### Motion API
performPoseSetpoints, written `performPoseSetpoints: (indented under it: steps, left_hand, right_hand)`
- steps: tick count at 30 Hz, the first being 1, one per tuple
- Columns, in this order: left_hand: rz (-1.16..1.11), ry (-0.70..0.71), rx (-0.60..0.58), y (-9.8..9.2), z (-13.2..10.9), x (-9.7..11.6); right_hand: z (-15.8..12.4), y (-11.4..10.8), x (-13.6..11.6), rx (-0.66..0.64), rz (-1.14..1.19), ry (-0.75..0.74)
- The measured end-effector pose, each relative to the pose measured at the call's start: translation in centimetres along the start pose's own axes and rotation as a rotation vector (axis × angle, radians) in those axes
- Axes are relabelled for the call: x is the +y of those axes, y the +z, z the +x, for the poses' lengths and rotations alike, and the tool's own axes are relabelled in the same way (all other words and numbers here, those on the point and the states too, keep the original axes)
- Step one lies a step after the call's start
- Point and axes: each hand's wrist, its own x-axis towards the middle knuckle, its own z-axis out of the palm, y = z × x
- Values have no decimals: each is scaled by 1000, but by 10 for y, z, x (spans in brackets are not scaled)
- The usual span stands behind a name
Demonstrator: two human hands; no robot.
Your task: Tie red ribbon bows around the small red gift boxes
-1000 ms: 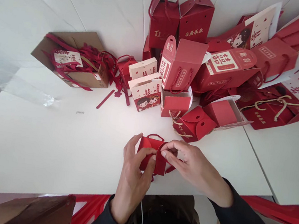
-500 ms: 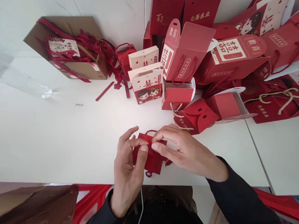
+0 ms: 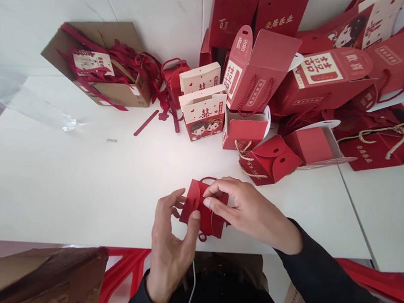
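At counter's point(image 3: 69, 188) near edge, small red box point(image 3: 194, 205) pinched between both hands. Left hand point(image 3: 170, 240) below it, thumb up against the box's lower front, fingers curled at its left side: grip clamped on box. Right hand point(image 3: 242, 210) over the top from the right, fingertips point(image 3: 208, 202) pressing the upper flap, grip clamped on box too. Thin red loop handle just showing above the box, another small loop hanging at its bottom. Box lifted slightly off the counter or resting on it: cannot tell.

Behind, well apart, a heap of red gift boxes point(image 3: 320, 83) against the wall, some with rope handles, some printed with gold characters. Nearer, a small round-flapped box point(image 3: 266, 160) with gold cord, and a white-topped box point(image 3: 205, 117) with a cartoon couple. Far left, a brown carton point(image 3: 116, 92) spilling red ribbons, a loose red strip point(image 3: 146, 122) lying beside it. Dark sleeves on both arms.
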Motion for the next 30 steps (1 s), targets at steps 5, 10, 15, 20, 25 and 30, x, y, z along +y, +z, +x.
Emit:
performPoseSetpoints:
  steps: [5,10,15,20,25,30]
  left_hand:
    - [-181,-169,45,-3,-1,6]
    - [-238,-211,50,-4,-2,8]
    - [-245,-221,26,-4,-2,7]
    - [-257,-219,18,-3,-2,6]
    - [-269,-226,38,-3,-3,6]
    - [-257,-209,21,-4,-3,8]
  right_hand:
    - [3,5,-4,12,-43,-37]
    - [7,8,-7,0,33,28]
    - [10,10,-9,-32,73,-15]
    - [14,13,-10,-45,80,-36]
    - [15,14,-9,-18,11,-38]
    - [15,16,-8,-11,27,-46]
